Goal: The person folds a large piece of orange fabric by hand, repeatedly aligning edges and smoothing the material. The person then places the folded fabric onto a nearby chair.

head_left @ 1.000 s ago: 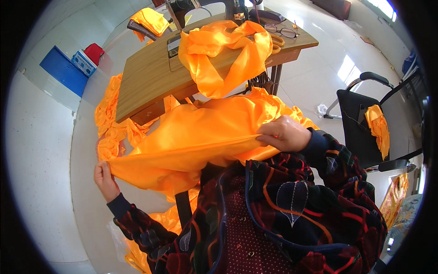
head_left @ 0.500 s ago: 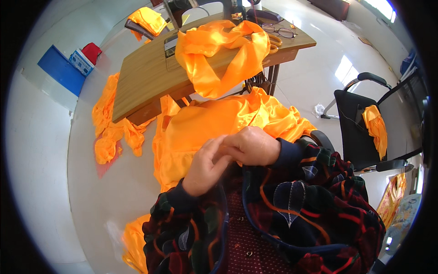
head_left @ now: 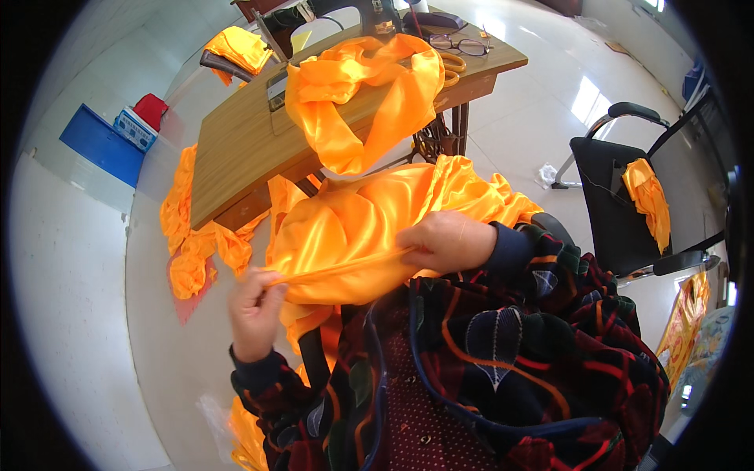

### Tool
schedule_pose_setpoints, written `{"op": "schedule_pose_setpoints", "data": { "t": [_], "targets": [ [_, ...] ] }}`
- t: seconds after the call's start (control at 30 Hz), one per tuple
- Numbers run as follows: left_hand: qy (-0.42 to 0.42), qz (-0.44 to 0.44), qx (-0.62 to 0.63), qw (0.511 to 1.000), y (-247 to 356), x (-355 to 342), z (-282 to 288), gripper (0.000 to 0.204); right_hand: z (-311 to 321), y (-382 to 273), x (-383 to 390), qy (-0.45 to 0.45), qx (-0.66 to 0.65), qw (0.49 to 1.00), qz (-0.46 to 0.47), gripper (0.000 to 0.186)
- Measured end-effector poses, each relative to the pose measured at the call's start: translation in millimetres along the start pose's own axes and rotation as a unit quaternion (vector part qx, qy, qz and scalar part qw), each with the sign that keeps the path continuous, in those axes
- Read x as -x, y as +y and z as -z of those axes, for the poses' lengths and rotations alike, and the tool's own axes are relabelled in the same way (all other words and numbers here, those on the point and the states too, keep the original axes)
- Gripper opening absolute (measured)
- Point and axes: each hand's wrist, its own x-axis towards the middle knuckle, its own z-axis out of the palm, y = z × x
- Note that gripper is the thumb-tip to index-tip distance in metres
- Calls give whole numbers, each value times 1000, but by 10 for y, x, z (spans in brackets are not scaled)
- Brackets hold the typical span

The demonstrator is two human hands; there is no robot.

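A large piece of shiny orange satin fabric (head_left: pixel 353 216) is spread over my lap. My left hand (head_left: pixel 258 310) pinches its near edge at the left end. The same edge is gripped farther right by my right hand (head_left: pixel 448 242), with the fingers curled around the cloth. Between the two hands the edge runs as a straight, taut fold. A twisted loop of orange satin (head_left: pixel 373 94) lies on the wooden sewing table (head_left: pixel 236 157) and hangs over its front edge.
On the table are a black sewing machine (head_left: pixel 377 17), eyeglasses (head_left: pixel 470 47) and orange-handled scissors (head_left: pixel 450 71). A black chair (head_left: pixel 609 184) holding orange cloth stands at right. More orange fabric (head_left: pixel 188 271) lies on the floor at left, near a blue panel (head_left: pixel 102 149).
My hands were together above the fabric; now they are apart, each gripping its edge. The left hand has moved left and the near edge is pulled taut.
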Motion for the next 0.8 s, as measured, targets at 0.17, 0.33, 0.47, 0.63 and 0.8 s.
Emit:
{"op": "schedule_pose_setpoints", "data": {
  "t": [0.17, 0.33, 0.47, 0.63, 0.8],
  "targets": [
    [86, 31, 26, 996, -213, 113, 448, 8, 136, 284, 36, -11, 16, 998, -55, 17],
    [141, 80, 15, 987, -452, 260, 929, 6, 244, 523, 84, -15, -1, 997, -76, 19],
    [168, 89, 26, 981, -598, 417, 1211, 6, 254, 554, 145, -16, 22, 997, -72, 20],
    [155, 68, 60, 984, -740, 562, 1334, 8, 271, 512, 193, -15, -9, 997, -71, 23],
    [176, 92, 55, 979, -939, 634, 1328, 9, 257, 521, 220, -12, -64, 996, -59, 24]
  ]
}}
